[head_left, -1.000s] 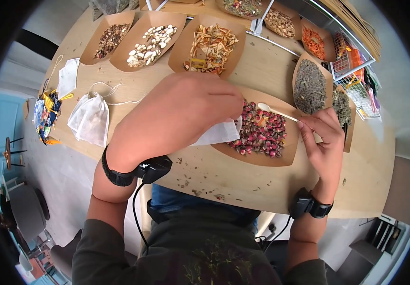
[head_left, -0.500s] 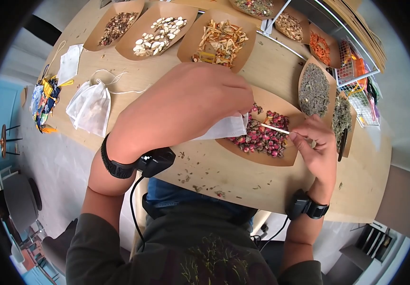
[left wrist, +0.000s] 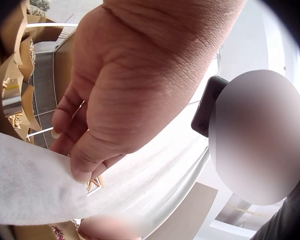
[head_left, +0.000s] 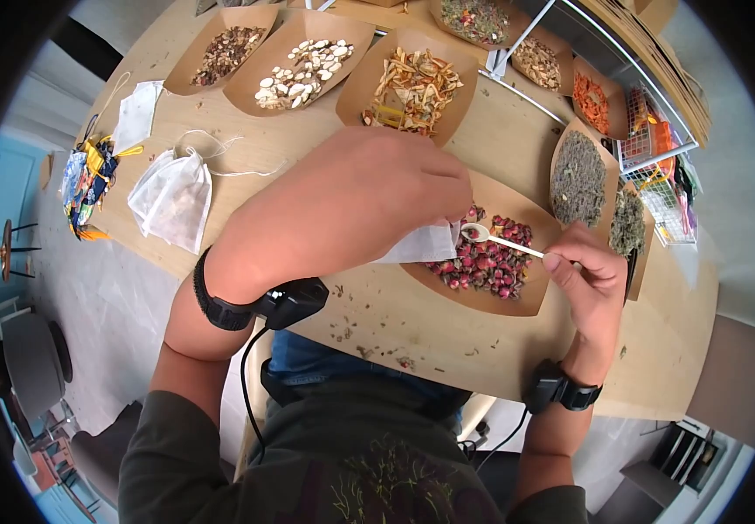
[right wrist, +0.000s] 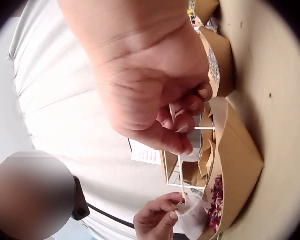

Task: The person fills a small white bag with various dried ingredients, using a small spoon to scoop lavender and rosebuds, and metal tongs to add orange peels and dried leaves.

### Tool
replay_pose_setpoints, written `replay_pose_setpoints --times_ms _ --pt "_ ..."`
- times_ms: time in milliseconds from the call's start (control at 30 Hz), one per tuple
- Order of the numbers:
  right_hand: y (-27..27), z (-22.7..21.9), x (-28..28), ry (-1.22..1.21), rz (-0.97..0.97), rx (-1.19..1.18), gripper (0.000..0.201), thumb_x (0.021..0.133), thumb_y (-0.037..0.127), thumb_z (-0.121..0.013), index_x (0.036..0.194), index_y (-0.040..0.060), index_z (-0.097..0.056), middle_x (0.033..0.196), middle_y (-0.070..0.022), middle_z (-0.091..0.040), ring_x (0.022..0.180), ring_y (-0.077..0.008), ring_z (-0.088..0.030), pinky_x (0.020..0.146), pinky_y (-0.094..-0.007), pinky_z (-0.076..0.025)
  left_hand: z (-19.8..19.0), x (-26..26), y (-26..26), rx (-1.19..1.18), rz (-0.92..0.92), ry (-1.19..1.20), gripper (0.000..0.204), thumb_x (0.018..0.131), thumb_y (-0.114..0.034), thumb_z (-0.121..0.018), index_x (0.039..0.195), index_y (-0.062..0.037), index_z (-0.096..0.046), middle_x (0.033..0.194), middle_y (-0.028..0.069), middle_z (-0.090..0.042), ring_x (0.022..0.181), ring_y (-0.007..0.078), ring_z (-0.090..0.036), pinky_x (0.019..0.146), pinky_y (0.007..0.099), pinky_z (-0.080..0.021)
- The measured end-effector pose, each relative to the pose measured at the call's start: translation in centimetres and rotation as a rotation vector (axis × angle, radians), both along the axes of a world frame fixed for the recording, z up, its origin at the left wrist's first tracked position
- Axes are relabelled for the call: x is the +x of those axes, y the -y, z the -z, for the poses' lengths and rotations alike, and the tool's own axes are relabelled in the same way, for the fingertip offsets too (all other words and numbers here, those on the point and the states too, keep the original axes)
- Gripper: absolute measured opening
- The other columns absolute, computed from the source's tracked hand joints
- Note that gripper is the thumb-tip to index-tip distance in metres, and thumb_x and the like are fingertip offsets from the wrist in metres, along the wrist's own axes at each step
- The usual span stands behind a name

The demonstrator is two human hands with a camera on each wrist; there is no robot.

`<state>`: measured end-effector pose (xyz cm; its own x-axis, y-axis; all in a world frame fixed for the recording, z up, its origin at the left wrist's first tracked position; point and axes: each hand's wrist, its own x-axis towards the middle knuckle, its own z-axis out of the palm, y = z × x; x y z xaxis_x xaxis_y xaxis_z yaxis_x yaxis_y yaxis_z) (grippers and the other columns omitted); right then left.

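Note:
My left hand (head_left: 377, 179) pinches a small white drawstring-type pouch (head_left: 421, 244) between thumb and fingers; the left wrist view shows the pouch cloth (left wrist: 32, 185) under the thumb. My right hand (head_left: 589, 272) grips the handle of a slim, pale spoon (head_left: 515, 245). Its bowl carries a dark reddish bud and lies right at the pouch's mouth, also where the spoon (right wrist: 181, 175) meets the pouch (right wrist: 193, 218) in the right wrist view. Beneath is a brown paper tray (head_left: 530, 301) of dried rosebuds (head_left: 487, 269).
Filled white pouches (head_left: 170, 199) and a flat white pouch (head_left: 136, 115) lie left, beside a patterned bundle (head_left: 89, 188). Paper trays hold pale slices (head_left: 303, 74), dried strips (head_left: 421, 87) and grey-purple buds (head_left: 580, 179). A wire rack (head_left: 657, 148) stands at right.
The spoon dipped into the rosebuds and has come up with a bud, its bowl now at the pouch's mouth. The left hand keeps its hold on the pouch.

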<state>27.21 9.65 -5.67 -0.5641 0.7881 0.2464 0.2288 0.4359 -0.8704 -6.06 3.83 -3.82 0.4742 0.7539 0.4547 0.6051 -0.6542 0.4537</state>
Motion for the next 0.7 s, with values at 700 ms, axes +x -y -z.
replay_pose_setpoints --times_ms 700 --pt "0.4 -0.6 0.7 0.313 0.013 0.152 0.009 0.081 -0.005 -0.076 0.089 -0.0019 -0.079 0.078 -0.0112 -0.069 0.083 -0.0296 -0.061 0.075 -0.0419 -0.048 -1.3 0.5 0.0 -0.042 0.013 -0.062 0.011 0.091 -0.003 -0.079 0.101 -0.0019 -0.078 0.116 0.0103 -0.080 0.102 0.0346 -0.076 0.087 0.0430 -0.061"
